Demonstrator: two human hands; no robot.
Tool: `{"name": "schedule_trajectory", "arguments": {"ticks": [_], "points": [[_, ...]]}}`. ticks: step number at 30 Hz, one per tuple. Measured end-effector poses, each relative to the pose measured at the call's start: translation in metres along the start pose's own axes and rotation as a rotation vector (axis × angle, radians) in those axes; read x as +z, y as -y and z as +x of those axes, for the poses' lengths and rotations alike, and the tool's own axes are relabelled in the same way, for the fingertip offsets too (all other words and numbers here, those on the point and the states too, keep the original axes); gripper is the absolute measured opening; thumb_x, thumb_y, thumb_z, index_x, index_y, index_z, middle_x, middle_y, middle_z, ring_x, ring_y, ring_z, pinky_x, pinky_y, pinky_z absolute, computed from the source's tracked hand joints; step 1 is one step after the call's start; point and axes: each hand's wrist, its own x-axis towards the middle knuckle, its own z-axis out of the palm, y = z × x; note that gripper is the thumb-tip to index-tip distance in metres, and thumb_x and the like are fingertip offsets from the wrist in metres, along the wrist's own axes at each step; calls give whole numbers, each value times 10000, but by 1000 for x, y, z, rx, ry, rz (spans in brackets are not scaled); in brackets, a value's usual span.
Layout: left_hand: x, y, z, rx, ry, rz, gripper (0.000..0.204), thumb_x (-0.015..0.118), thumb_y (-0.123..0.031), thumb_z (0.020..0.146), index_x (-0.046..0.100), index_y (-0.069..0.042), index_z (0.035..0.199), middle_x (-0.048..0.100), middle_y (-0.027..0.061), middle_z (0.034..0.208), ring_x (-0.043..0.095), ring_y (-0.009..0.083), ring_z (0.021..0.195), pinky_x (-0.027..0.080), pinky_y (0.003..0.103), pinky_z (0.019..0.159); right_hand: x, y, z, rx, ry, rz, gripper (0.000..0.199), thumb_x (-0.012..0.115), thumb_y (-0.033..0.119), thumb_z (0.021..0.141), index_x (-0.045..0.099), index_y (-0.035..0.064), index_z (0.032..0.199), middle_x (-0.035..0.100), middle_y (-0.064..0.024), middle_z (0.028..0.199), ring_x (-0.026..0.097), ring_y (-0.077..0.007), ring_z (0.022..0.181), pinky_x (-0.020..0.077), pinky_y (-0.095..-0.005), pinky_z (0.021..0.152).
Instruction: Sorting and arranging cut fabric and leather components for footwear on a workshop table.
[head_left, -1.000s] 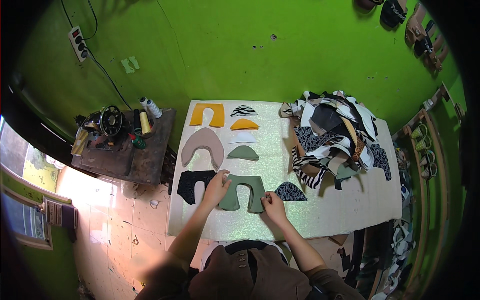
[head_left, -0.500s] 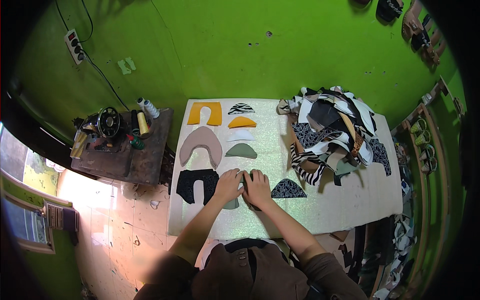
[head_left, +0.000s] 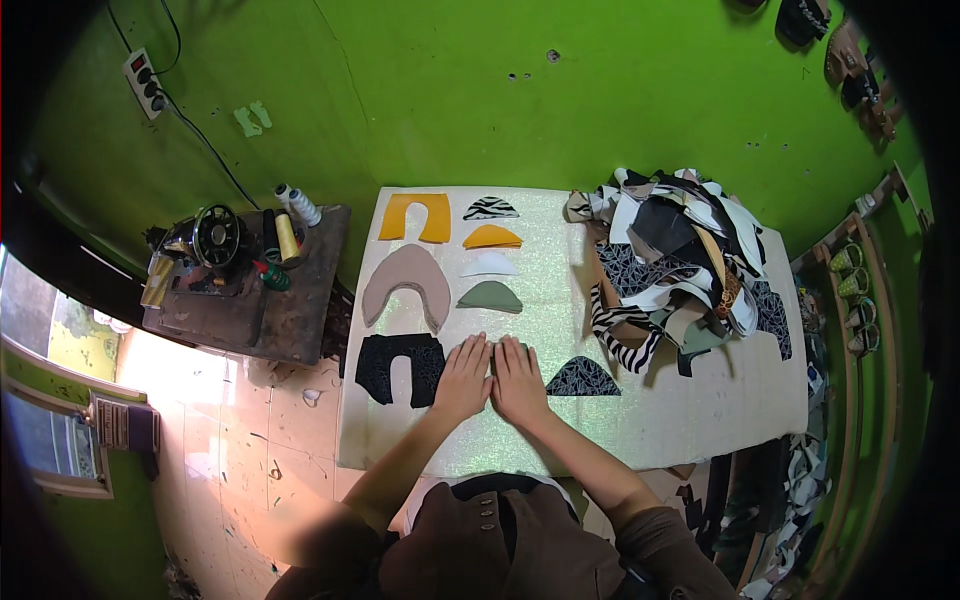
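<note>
Head cam looking straight down: both hands lie flat, side by side and touching, on a green U-shaped cut piece [head_left: 492, 349] near the front of the sparkly white table [head_left: 700, 420]. Left hand [head_left: 464, 378] and right hand [head_left: 519, 381] have fingers stretched out, palms pressing down, not gripping anything. The green piece is mostly hidden under them. A black U-shaped piece [head_left: 401, 367] sits just to the left, a dark patterned toe piece [head_left: 583, 378] just to the right.

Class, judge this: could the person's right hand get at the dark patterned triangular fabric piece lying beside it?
Probably yes: the right hand lies flat just beside the dark patterned triangular fabric piece, with only bare table between them.
</note>
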Motion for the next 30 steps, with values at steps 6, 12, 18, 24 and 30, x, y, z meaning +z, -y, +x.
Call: {"name": "schedule_trajectory", "arguments": {"ticks": [6, 12, 18, 24, 30], "points": [[11, 3, -9, -40, 53, -6, 619, 516, -274, 825, 342, -16, 1361, 303, 150, 1432, 274, 292, 1330, 200, 428, 1092, 11, -2, -9, -35, 57, 52, 552, 446, 274, 850, 400, -36, 1304, 354, -173, 1398, 307, -280, 1317, 191, -467, 1090], [11, 1, -10, -51, 79, 58, 604, 500, -277, 837, 342, -43, 1370, 282, 131, 1449, 258, 268, 1342, 193, 442, 1090, 12, -1, -9, -41, 38, 60, 563, 454, 273, 839, 398, -24, 1313, 367, -164, 1392, 319, -272, 1312, 201, -463, 1087], [11, 1, -11, -61, 62, 42, 594, 504, -271, 840, 347, -55, 1371, 285, 125, 1448, 256, 268, 1343, 196, 444, 1088, 12, -3, -10, -40, 21, 56, 563, 450, 287, 847, 394, -7, 1323, 360, -155, 1401, 317, -265, 1315, 202, -454, 1089], [10, -1, -9, -26, 26, 41, 618, 535, -256, 817, 350, -34, 1363, 302, 153, 1432, 290, 303, 1318, 227, 445, 1076, 12, -7, -11, -40, 25, 73, 561, 446, 305, 864, 384, 3, 1333, 348, -145, 1412, 310, -252, 1321, 195, -440, 1096], [-8, -12, 0, -115, 1, -45, 503, 559, -176, 805, 441, -13, 1266, 374, 184, 1363, 356, 351, 1258, 280, 461, 1038, -28, -1, -7, -109, -40, 101, 517, 526, 137, 809, 418, 62, 1309, 350, -215, 1369, 306, -378, 1294, 197, -537, 1061]]}}
